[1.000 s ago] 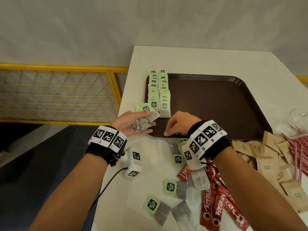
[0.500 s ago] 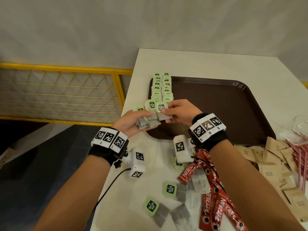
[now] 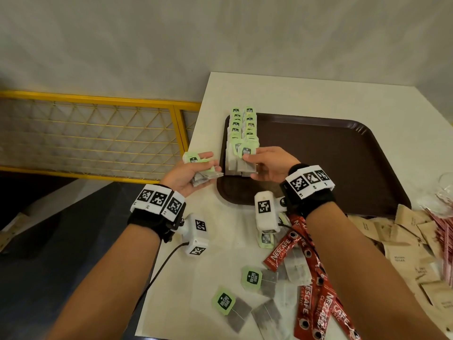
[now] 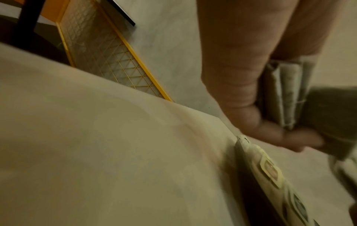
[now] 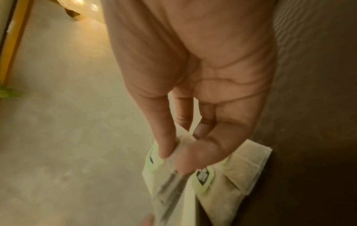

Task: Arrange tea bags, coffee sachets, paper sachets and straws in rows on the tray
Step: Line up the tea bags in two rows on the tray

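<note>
Tea bags (image 3: 241, 133) in two rows, tray's (image 3: 331, 158) left edge.
Right hand (image 3: 268, 163) pinches one bag over the near row end, nearer than left hand (image 3: 188, 174), which grips a spare stack (image 3: 202, 171).

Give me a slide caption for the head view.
Right hand lays a tea bag on the tray; left hand holds spares.
</note>
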`<control>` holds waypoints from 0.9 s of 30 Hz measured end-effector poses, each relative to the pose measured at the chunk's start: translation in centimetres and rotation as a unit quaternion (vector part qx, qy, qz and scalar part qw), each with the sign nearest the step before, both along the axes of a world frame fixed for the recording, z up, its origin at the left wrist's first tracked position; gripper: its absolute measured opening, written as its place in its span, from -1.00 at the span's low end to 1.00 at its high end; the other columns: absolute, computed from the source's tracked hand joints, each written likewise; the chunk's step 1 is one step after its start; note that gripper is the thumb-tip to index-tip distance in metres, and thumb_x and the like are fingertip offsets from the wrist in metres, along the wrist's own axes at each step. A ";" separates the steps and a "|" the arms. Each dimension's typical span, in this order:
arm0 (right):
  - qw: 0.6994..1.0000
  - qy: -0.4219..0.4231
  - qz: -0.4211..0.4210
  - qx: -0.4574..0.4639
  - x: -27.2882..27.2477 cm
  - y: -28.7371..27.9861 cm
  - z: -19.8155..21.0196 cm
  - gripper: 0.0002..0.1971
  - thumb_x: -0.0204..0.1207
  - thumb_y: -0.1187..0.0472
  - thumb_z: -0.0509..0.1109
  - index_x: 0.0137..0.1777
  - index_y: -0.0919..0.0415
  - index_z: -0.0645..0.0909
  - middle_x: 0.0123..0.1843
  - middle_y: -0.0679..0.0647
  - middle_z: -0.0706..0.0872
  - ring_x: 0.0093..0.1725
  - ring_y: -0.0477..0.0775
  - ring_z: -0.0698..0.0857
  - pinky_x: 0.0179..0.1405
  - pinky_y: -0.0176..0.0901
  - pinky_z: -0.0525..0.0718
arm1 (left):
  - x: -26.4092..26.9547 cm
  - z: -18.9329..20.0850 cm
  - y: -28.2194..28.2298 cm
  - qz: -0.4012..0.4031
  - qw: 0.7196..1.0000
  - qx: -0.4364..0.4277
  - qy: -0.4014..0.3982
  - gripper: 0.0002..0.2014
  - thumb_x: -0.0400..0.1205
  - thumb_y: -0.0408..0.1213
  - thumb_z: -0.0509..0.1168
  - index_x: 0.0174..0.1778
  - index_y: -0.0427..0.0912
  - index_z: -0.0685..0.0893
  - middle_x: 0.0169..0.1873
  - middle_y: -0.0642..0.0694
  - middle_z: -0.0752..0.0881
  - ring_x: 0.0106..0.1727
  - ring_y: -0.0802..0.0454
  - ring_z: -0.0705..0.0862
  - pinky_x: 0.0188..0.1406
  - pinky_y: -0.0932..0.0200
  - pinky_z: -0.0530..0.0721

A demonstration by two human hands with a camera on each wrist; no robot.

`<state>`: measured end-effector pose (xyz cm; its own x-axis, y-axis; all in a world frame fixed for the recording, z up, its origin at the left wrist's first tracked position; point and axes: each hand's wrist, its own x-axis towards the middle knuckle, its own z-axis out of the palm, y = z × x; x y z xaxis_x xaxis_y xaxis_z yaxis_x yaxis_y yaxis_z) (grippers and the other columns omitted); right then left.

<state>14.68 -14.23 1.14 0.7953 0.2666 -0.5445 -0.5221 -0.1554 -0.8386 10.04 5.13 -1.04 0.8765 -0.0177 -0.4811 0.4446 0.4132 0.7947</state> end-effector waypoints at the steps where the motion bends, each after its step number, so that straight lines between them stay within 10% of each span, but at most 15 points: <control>1: 1.000 0.003 0.004 -0.030 0.0 0.1 -0.1 -0.72 0.48 0.29 0.47 0.19 0.30 0.65 0.12 0.17 0.73 -0.11 0.02 0.71 -0.45 -0.24 0.68 | 0.1 -0.1 0.4 0.015 1.000 0.002 0.013 -0.84 0.64 -0.47 0.24 0.01 -0.12 0.61 -0.29 -0.03 0.77 -0.39 0.12 0.77 -0.44 0.28 0.72; 10: 0.988 -0.007 0.012 -0.152 -0.1 2.2 -1.4 -0.79 0.41 0.39 0.51 -0.01 0.38 0.58 0.19 0.27 0.68 0.09 0.27 0.74 0.00 0.14 0.76 | 1.5 0.2 0.1 -0.056 0.978 0.183 0.077 -0.88 0.60 -0.20 0.37 -0.22 -0.02 0.59 -0.33 0.01 0.49 -0.45 0.10 0.48 -0.45 0.26 0.47; 16: 0.993 -0.012 -0.025 -0.112 -0.3 0.1 -0.6 -0.83 0.51 0.41 0.41 -0.21 0.27 0.46 0.16 0.29 0.70 -0.03 0.17 0.74 -0.25 -0.02 0.80 | 2.6 0.5 -1.2 -0.168 0.911 0.376 0.037 -0.79 0.51 -0.19 0.48 -0.13 -0.08 0.54 -0.38 -0.04 0.52 -0.59 0.10 0.50 -0.54 0.29 0.47; 21: 0.985 -0.009 -0.011 -0.170 -0.3 -0.6 -0.6 -0.91 0.50 0.33 0.44 -0.14 0.27 0.56 0.08 0.23 0.73 0.08 0.17 0.73 0.00 0.06 0.72 | 3.0 0.0 -2.1 -0.242 0.839 0.487 0.011 -0.56 0.40 -0.19 0.57 0.08 -0.17 0.51 -0.24 -0.06 0.55 -0.28 0.01 0.52 -0.34 0.17 0.51; 27: 0.978 -0.010 -0.020 -0.208 0.2 -0.2 -1.3 -0.85 0.47 0.26 0.49 -0.24 0.18 0.55 -0.21 0.07 0.64 -0.25 -0.04 0.59 -0.09 -0.07 0.70 | 2.9 -0.3 -2.5 -0.248 0.789 0.562 -0.015 -0.26 0.32 -0.15 0.61 0.36 -0.18 0.42 0.22 -0.14 0.57 0.21 -0.12 0.56 0.01 0.08 0.51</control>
<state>14.92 -14.47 -0.18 0.8126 -0.0054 -0.5828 -0.5179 -0.4655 -0.7177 12.99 2.67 -1.35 0.9074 0.0612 -0.4158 0.3036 -0.7795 0.5479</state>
